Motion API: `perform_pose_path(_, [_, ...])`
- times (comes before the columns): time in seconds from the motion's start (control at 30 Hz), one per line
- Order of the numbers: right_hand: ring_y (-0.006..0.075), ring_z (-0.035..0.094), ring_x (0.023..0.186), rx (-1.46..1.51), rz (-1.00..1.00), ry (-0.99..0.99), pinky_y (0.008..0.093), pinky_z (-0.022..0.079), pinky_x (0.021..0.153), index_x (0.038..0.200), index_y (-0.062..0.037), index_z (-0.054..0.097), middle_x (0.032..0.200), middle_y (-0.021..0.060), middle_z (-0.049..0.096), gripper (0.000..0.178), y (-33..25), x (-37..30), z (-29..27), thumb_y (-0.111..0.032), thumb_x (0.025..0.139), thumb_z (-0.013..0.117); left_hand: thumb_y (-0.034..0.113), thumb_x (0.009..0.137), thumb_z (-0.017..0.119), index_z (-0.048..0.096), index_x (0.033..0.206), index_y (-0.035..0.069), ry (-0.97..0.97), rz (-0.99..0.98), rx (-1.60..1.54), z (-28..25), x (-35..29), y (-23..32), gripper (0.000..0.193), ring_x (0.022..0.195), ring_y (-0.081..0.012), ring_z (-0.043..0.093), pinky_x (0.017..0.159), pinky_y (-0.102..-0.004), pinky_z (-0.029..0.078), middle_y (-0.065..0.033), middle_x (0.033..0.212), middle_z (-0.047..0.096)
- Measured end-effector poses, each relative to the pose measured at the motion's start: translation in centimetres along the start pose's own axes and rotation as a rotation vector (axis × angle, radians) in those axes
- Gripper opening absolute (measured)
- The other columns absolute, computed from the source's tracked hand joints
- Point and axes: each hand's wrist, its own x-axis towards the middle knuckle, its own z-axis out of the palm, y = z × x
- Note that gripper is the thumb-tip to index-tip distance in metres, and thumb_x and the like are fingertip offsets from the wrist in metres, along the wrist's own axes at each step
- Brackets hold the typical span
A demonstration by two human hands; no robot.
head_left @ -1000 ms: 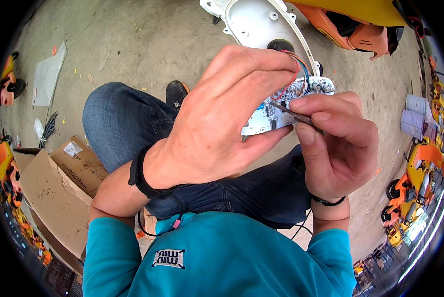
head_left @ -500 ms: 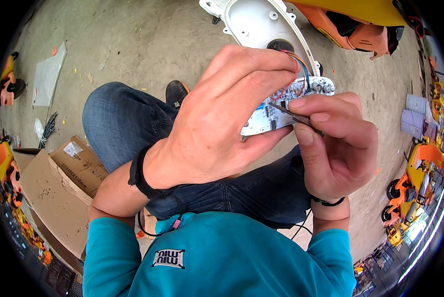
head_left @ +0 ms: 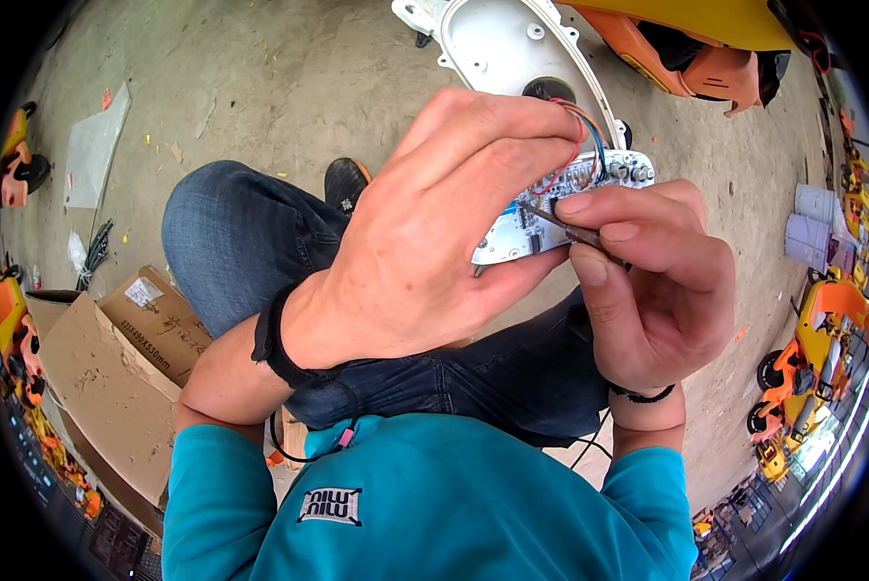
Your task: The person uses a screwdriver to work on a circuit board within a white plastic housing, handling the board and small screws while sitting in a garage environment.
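A white circuit board point(head_left: 508, 243) with small parts on its face is gripped by its edges in my left hand point(head_left: 405, 232), thumb below and fingers over the top. Several coloured wires point(head_left: 589, 124) arc from the upper part of the board up past my left fingers. My right hand point(head_left: 657, 281) pinches a slim dark pointed tool point(head_left: 575, 232), which looks like tweezers. The tool's tip lies at the middle of the board, beside a small blue part point(head_left: 510, 208). Whether the tip touches the board I cannot tell. My left fingers hide part of the board.
Beyond my hands a white plastic housing point(head_left: 497, 44) lies on the concrete floor, next to an orange and yellow machine body point(head_left: 696, 58). An opened cardboard box point(head_left: 115, 373) stands at my left. Orange and yellow ride-on toys point(head_left: 817, 339) line the right side.
The tool's tip has shifted slightly left across the board, with my right hand moving along. My left hand and the circuit board stay nearly still.
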Motion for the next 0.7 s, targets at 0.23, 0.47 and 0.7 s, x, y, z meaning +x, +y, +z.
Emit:
perform_pose_path(0.23, [0.021, 0.056, 0.086, 0.005, -0.014, 0.019, 0.031, 0.047, 0.077, 0.098, -0.0022, 0.049, 0.097, 0.0202, 0.065, 0.021, 0.17, 0.0, 0.22, 0.004, 0.084, 0.062, -0.001, 0.053, 0.074, 0.06, 0.105, -0.006, 0.001, -0.002, 0.003, -0.04, 0.02, 0.07, 0.054, 0.097, -0.0318, 0.06, 0.082, -0.0363, 0.049, -0.0185, 0.11, 0.062])
perform_pose_path(0.47, [0.0206, 0.056, 0.084, 0.033, 0.005, 0.07, 0.0313, 0.046, 0.076, 0.096, -0.0039, 0.049, 0.094, 0.0176, 0.065, 0.02, 0.09, -0.02, 0.18, 0.002, 0.083, 0.063, -0.002, 0.052, 0.074, 0.059, 0.106, -0.006, -0.016, -0.022, -0.007, -0.18, 0.07, 0.13, 0.056, 0.097, -0.0312, 0.059, 0.081, -0.0358, 0.049, -0.0184, 0.111, 0.062])
perform_pose_path(0.7, [0.0218, 0.06, 0.077, 0.065, -0.022, 0.122, 0.03, 0.046, 0.069, 0.091, -0.0044, 0.059, 0.092, 0.0112, 0.068, 0.026, 0.61, 0.12, 0.32, 0.005, 0.07, 0.072, -0.002, 0.052, 0.072, 0.059, 0.106, -0.006, -0.028, -0.036, -0.009, -0.17, 0.18, 0.24, 0.056, 0.097, -0.032, 0.058, 0.082, -0.0364, 0.048, -0.019, 0.112, 0.062])
